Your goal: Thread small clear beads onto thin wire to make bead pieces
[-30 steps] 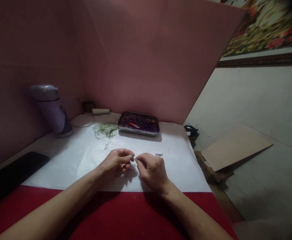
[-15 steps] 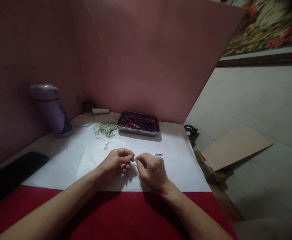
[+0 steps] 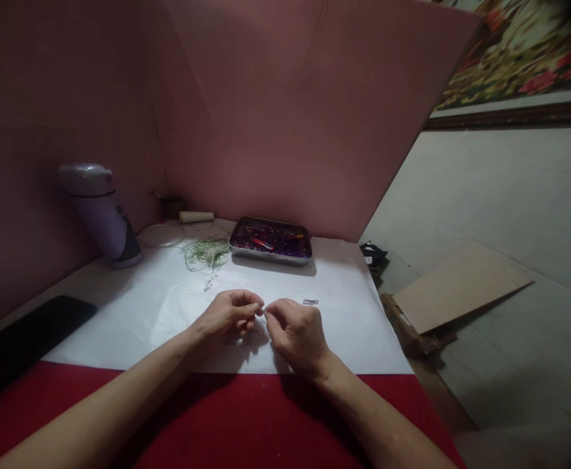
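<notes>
My left hand [image 3: 234, 312] and my right hand [image 3: 295, 329] almost meet above the white sheet [image 3: 353, 332]. Thumb and forefinger are pinched together on each hand. Tiny clear beads [image 3: 263, 320] show in the gap just below the fingertips; how they are held, and whether a thread runs between the hands, is too small to make out. Beyond my left hand lie several loose clear beads [image 3: 209, 283]. A small silvery clip-like piece [image 3: 310, 301] rests on the sheet just past my right hand.
A metal tray [image 3: 271, 259] of dark purple beads holds a red tool. Left of it are tangled green thread [image 3: 207, 253], a pale roll [image 3: 196, 217] and a purple flask [image 3: 100, 218]. A black object [image 3: 34, 332] lies at left; pink walls [image 3: 285, 117] close the back.
Hardly anything differs. Both hands keep the same pinch in the same place, and the things on the table have not moved.
</notes>
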`<state>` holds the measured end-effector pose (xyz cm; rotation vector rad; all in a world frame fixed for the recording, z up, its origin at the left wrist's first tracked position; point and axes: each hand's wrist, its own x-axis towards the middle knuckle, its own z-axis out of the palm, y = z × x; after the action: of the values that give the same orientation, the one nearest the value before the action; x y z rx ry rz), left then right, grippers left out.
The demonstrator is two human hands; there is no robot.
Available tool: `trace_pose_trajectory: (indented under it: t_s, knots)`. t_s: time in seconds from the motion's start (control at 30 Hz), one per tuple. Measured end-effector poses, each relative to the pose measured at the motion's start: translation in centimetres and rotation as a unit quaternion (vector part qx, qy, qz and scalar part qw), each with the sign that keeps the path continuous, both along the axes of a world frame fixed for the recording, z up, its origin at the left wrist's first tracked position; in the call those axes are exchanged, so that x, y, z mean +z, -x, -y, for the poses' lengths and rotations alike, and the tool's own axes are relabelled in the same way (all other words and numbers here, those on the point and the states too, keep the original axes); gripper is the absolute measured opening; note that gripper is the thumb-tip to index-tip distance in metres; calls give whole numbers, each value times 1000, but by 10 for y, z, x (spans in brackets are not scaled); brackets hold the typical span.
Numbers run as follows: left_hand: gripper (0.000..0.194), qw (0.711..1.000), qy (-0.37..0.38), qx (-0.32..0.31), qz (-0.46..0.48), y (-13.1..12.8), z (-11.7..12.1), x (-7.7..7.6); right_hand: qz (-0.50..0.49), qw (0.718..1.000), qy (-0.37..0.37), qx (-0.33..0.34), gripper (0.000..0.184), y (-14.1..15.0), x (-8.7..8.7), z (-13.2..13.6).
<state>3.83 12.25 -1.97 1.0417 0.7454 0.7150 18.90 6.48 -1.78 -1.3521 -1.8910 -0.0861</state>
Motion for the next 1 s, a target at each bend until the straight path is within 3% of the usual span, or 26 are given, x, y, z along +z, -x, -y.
trace_pose_trajectory:
  t_s: [0.47, 1.0]
  knots:
    - [17, 1000, -12, -18, -15, 1, -2, -3, -9, 1000, 4, 27, 14, -1, 0, 0]
    - [14, 1000, 11, 1, 16, 1, 0, 2, -10, 1000, -6, 13, 13, -1, 1, 1]
